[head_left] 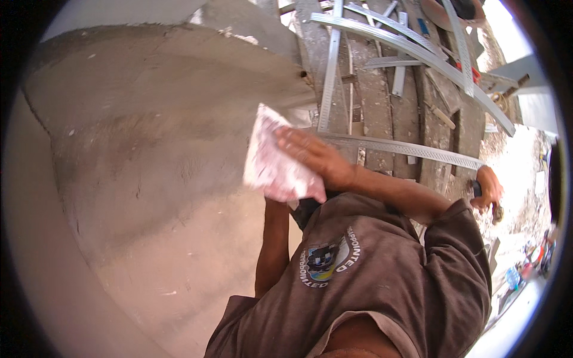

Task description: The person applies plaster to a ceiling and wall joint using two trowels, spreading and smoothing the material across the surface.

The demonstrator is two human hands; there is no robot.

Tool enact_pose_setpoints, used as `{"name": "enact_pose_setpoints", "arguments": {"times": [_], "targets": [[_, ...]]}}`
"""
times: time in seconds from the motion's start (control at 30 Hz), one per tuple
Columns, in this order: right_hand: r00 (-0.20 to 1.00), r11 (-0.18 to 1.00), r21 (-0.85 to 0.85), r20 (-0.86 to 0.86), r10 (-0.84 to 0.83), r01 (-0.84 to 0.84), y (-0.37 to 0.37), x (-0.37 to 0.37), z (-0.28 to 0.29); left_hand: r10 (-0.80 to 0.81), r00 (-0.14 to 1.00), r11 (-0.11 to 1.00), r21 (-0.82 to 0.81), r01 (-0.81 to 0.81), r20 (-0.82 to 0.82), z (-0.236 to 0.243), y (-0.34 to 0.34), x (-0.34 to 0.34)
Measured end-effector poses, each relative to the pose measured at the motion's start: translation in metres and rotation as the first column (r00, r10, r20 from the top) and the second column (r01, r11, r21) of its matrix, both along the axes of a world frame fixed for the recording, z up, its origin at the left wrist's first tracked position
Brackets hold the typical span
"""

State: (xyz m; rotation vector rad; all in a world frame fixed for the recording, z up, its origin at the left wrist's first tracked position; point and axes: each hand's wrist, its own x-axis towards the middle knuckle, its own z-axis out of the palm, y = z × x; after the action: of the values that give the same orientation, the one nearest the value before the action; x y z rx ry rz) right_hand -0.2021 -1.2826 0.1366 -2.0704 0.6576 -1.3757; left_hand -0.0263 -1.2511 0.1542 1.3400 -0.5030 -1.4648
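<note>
A flat, four-cornered sheet or board [286,170], pinkish and smeared with white, is in front of my chest; I cannot tell its material. Across its face lies my right hand [313,156], slightly blurred, fingers stretched out and flat against it. My left forearm [273,250] rises toward the lower edge of the same piece. Behind it my left hand is hidden, so its grip does not show. A plastered grey-beige wall surface [155,173] fills the left side.
Worn planks [379,113] stretch across the upper right. Perforated metal strips [412,45] lie criss-crossed on them, and another strip [418,149] runs beyond my right forearm. At the right edge is a hand or foot [489,186] with something dark; whose is unclear.
</note>
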Motion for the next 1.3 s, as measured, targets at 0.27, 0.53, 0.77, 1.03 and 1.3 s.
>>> {"name": "enact_pose_setpoints", "arguments": {"times": [0.27,0.53,0.77,1.03,1.3], "targets": [[0.966,0.933,0.279,-0.182,-0.181,0.228,0.003,-0.024,-0.072,-0.212,0.977,0.951,-0.234,0.200,-0.026,0.002,-0.008,0.039],[0.557,0.302,0.755,-0.099,-0.824,0.581,0.063,-0.141,-0.086,-0.298,0.935,0.954,-0.042,0.296,-0.191,-0.070,-0.079,-0.025],[0.171,0.130,0.828,0.042,-0.984,0.545,0.139,-0.205,-0.075,-0.415,0.852,0.888,0.064,0.456,-0.318,-0.159,-0.097,-0.122],[-0.053,0.122,0.914,0.154,-0.987,0.387,0.184,-0.220,-0.075,-0.486,0.836,0.813,0.219,0.539,-0.255,-0.187,-0.109,-0.132],[-0.368,0.219,0.949,0.291,-0.883,0.225,0.197,-0.262,-0.072,-0.662,0.707,0.534,0.506,0.677,-0.248,-0.172,-0.018,-0.113]]}}
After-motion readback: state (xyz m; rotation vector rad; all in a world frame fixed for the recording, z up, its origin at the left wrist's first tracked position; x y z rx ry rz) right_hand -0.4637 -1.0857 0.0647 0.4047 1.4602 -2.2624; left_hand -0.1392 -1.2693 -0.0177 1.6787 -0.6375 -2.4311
